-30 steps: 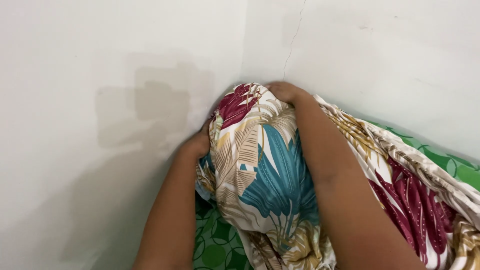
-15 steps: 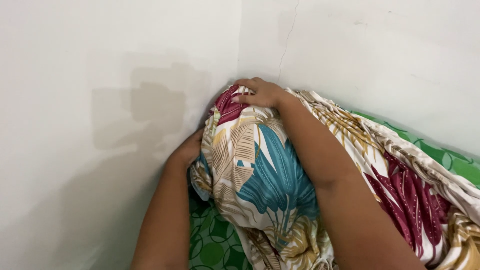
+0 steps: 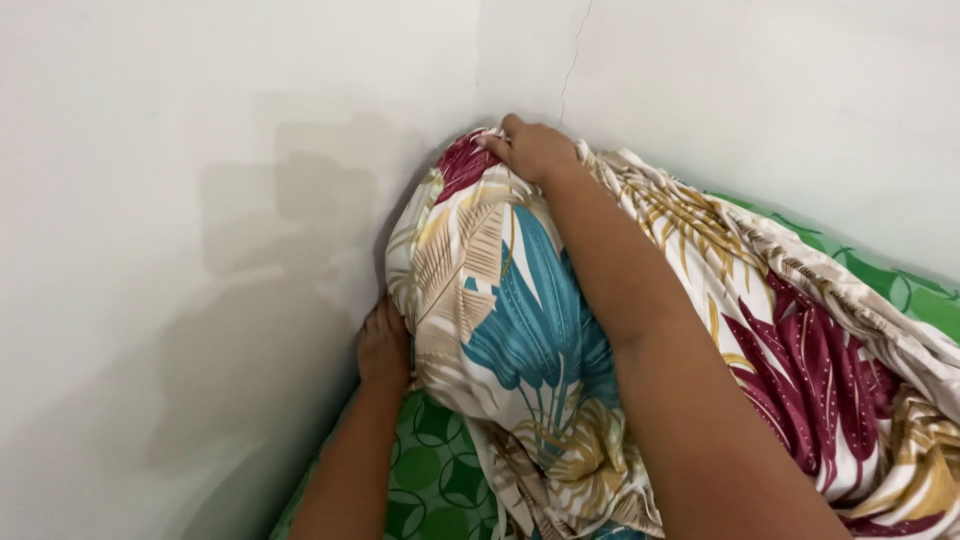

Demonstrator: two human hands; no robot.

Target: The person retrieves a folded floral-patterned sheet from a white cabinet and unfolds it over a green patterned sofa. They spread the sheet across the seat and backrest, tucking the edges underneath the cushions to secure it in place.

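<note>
Two hands on one corner here, and only the head view to go by; your right hand (image 3: 535, 150) is up top, fingers curled tight and pinching the leaf-print sheet (image 3: 520, 320) right where the two walls meet; your left hand (image 3: 383, 345) sits lower down, wedged between the left wall (image 3: 180, 250) and the side of the bundle; its fingers go in behind the fabric so I can't tell if it's actually gripping or just pressing flat.

The sheet is bunched over the raised corner of a green circle-print mattress (image 3: 425, 475), which peeks out under the bundle and again along the right wall (image 3: 800, 100) at the far right; the rest of the sheet trails off loose toward the lower right, so its long run goes from the corner down along the right wall.

The bit that matters: the bundled corner lies between your hands, left hand low on its wall side, right hand at its top; the right hand is the one nearer the room corner and the only one with a clear hold on cloth; the left one is closer to the bottom edge where the green shows.
</note>
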